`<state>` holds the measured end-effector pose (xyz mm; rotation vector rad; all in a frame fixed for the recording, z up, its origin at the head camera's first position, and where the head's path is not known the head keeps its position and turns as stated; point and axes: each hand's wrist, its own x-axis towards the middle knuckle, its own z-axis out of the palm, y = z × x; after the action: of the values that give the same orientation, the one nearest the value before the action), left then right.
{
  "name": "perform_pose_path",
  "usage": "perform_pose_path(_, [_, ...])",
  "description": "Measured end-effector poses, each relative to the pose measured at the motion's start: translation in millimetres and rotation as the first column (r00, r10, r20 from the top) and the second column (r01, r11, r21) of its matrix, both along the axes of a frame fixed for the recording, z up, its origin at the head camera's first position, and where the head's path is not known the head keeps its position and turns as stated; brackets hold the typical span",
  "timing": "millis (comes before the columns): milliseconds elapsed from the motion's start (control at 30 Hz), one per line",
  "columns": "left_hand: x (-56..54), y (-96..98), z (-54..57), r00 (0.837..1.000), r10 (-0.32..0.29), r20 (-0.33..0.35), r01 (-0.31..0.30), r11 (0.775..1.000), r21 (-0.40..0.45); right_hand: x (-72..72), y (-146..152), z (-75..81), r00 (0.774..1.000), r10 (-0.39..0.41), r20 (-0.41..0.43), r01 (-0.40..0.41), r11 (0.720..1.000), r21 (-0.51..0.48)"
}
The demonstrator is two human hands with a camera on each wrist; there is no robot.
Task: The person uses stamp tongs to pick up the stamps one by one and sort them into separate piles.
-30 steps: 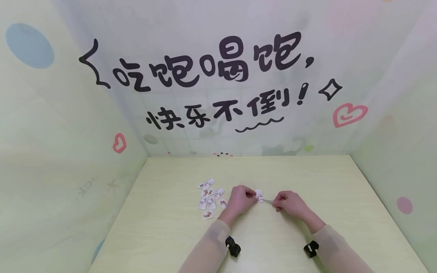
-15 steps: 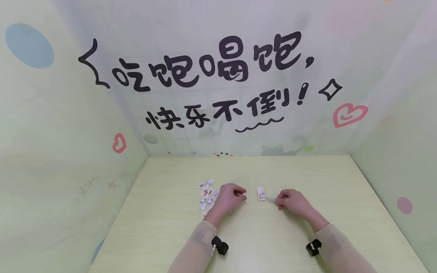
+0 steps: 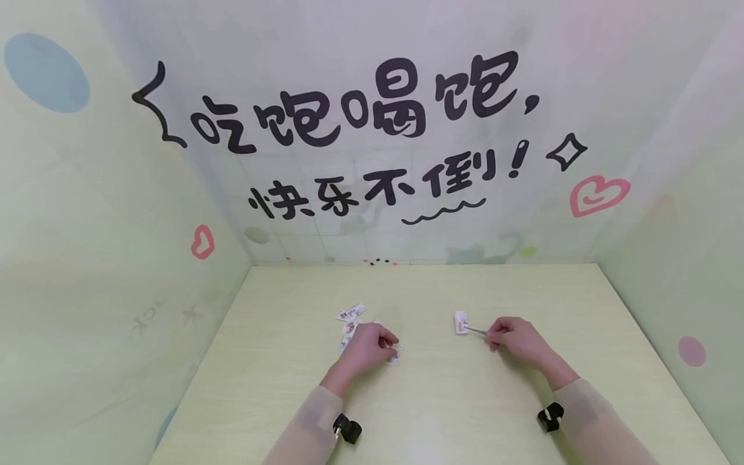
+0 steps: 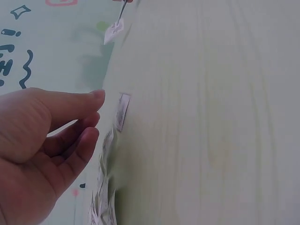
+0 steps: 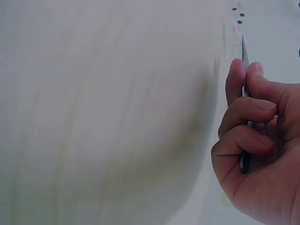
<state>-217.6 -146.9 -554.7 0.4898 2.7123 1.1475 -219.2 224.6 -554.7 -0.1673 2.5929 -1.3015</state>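
Observation:
My right hand grips slim, pointed metal tweezers, fingers curled round them. At their tip hangs a small white printed slip, also visible as a slip in the left wrist view. My left hand holds nothing; its fingers are loosely bent, thumb and fingertips apart. It hovers over the left pile, partly hiding it. Close by its fingertips lies a single slip. More slips with small pictures lie behind the hand, their edges curling up in the left wrist view.
The pale wooden table is boxed in by a back wall with large black lettering and by side walls. Black cameras sit on both wrists.
My left hand has let go of the slip and moved left and nearer, to the pile. My right hand has shifted right and slightly farther away, carrying the slip on the tweezers.

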Motion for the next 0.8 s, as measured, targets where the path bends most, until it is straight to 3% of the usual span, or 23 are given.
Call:
perform_pose_path(300, [5.0, -5.9, -7.3, 0.996, -0.083, -0.009, 0.082, 0.994, -0.067, -9.0, 36.5, 3.0, 0.999, 0.001, -0.054, 0.001, 0.999, 0.049])
perform_pose_path(600, [5.9, -3.1, -3.4, 0.994, -0.108, -0.013, 0.106, 0.989, -0.101, -12.8, 76.5, 4.4, 0.99, -0.02, -0.138, 0.037, 0.992, 0.119])
perform_pose_path(800, [5.9, -4.6, -3.7, 0.995, -0.096, 0.023, 0.098, 0.99, -0.103, -19.3, 99.9, -1.9, 0.992, -0.02, -0.127, 0.04, 0.987, 0.156])
